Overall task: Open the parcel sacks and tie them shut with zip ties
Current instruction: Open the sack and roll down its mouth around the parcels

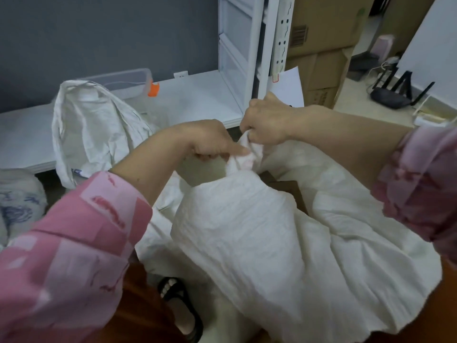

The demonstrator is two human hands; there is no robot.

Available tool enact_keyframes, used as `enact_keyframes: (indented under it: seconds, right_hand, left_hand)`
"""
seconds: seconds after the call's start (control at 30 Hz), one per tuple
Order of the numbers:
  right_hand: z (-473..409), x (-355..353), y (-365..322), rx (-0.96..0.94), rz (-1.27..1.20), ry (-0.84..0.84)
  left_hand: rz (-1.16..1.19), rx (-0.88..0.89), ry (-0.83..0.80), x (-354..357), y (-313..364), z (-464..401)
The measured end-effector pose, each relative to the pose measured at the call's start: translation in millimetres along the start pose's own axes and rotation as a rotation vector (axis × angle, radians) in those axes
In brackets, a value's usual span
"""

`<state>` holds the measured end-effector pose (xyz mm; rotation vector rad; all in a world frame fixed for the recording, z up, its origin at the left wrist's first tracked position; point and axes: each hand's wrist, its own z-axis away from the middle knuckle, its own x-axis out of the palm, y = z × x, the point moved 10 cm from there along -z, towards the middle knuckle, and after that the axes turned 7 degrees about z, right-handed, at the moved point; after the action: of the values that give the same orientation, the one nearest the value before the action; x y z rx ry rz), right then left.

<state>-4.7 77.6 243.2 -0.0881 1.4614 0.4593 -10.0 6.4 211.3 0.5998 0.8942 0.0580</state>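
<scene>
A large white woven parcel sack (259, 233) stands on the floor before the person, its cloth crumpled and puffed, its mouth gathered into a twisted neck at the top. The left hand (210, 141) holds that neck from the left, its grip curled round the bunched cloth with the index finger lying along it. The right hand (265, 125) pinches the same bunch from above and to the right, its grip clamped on the cloth. More loose white sacking (346, 219) spreads to the right of the sack. A second white sack (94, 129), limp and open-mouthed, slumps against the front edge of a low white shelf (197, 100), on which a clear plastic box (128, 81) sits near the wall. Both forearms wear pink patterned sleeves (81, 231). A sandalled foot (180, 308) shows at the bottom.
</scene>
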Motion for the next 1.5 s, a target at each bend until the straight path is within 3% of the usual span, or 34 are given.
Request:
enact_keyframes:
  seconds: [0.13, 0.2, 0.3, 0.4, 0.53, 0.63, 0.77, 0.97, 1.03, 1.1, 1.17, 1.2, 1.27, 1.37, 1.43, 1.5]
  right_hand:
    - [9.4, -35.5, 4.7, 0.143, -0.087, 0.180]
    - [22.3, -32.9, -6.0, 0.169, -0.204, 0.042]
    - [42.3, -4.0, -24.6, 0.166, -0.174, -0.158]
    - [55.3, 16.2, -19.4, 0.195, -0.071, -0.173]
    - [66.8, 25.6, -6.6, 0.219, 0.276, -0.228]
    - [63.3, 14.0, 2.0, 0.263, 0.207, -0.210]
    - [47.4, -20.8, 0.1, 0.339, -0.140, 0.041]
    - [31.2, -23.4, -15.5, 0.346, 0.059, 0.199]
    - [31.7, -28.8, -20.7, 0.280, 0.244, 0.284]
    - [34.5, -33.0, -29.2, 0.205, 0.482, 0.315]
    - [34.0, -23.5, -31.2, 0.133, 0.634, 0.298]
    - [34.4, -19.6, -33.5, 0.093, 0.684, 0.295]
    - [38.4, -20.8, -42.6, 0.010, 0.751, 0.350]
    - [39.4, -26.3, -55.0, -0.058, 0.809, 0.467]
    - [38.2, -24.2, -59.2, -0.094, 0.830, 0.502]
    - [35.7, -24.5, -61.0, -0.102, 0.794, 0.443]
  left_hand:
    - [-0.020, -0.002, 0.173, -17.9, -4.4, 2.5]
    - [0.117, -0.068, 0.284, -30.0, -21.2, -1.6]
    - [0.556, -0.187, 0.338, -37.2, -60.6, -15.7]
    - [0.985, -0.261, 0.356, -40.4, -91.7, -21.0]
    - [1.455, -0.413, 0.428, -30.7, -125.2, -17.5]
    - [1.558, -0.382, 0.355, -16.2, -107.9, -22.5]
    - [1.545, -0.353, 0.243, -6.8, -84.6, -25.6]
    - [1.735, -0.315, 0.184, 5.9, -69.8, -23.2]
    - [1.550, -0.310, 0.272, 0.8, -77.3, -15.1]
    - [1.074, -0.256, 0.558, -30.2, -88.8, 1.2]
    - [0.562, -0.030, 0.882, -76.3, -72.5, 22.7]
    - [0.388, 0.136, 0.900, -87.9, -47.3, 30.1]
    - [0.208, 0.344, 0.651, -84.4, -2.5, 28.4]
    - [0.032, 0.341, 0.134, -45.6, 26.1, 16.5]
    - [-0.082, 0.291, 0.025, -29.1, 31.2, 9.4]
    - [-0.120, 0.258, 0.120, -29.3, 35.4, 0.8]
